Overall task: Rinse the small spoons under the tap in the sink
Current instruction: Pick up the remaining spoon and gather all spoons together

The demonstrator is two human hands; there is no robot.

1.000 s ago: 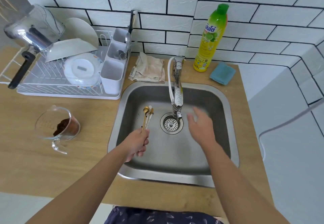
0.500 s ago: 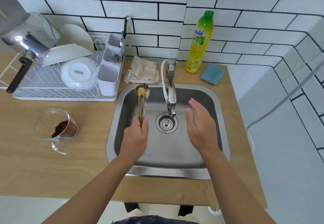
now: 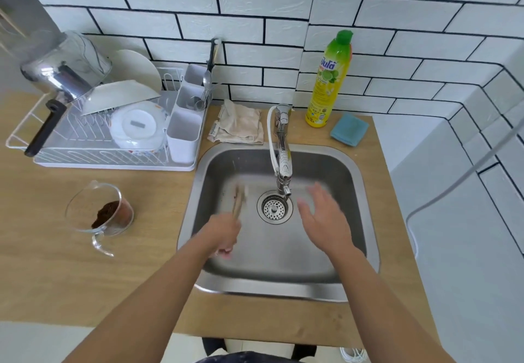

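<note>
In the middle of the frame we see a shiny metal sink (image 3: 365,252) set in a wooden counter (image 3: 56,274). The left hand (image 3: 224,233) is over the left part of the sink, and its fingers are curled tight around the handles of the small spoons (image 3: 239,199). The spoons look blurry, and they point up toward the top of the frame, just left of the drain (image 3: 274,207). The right hand (image 3: 326,222) is over the right part of the sink with its fingers spread out, and it holds nothing. The tap (image 3: 283,147) hangs between the two hands, above the drain. We cannot tell if water comes out of it. At the left of the frame sits a glass cup (image 3: 99,212) with brown powder inside. In the upper left stands a white dish rack (image 3: 93,158) with plates. In the upper right stands a yellow soap bottle (image 3: 330,81), with a blue sponge (image 3: 349,130) near it.
</note>
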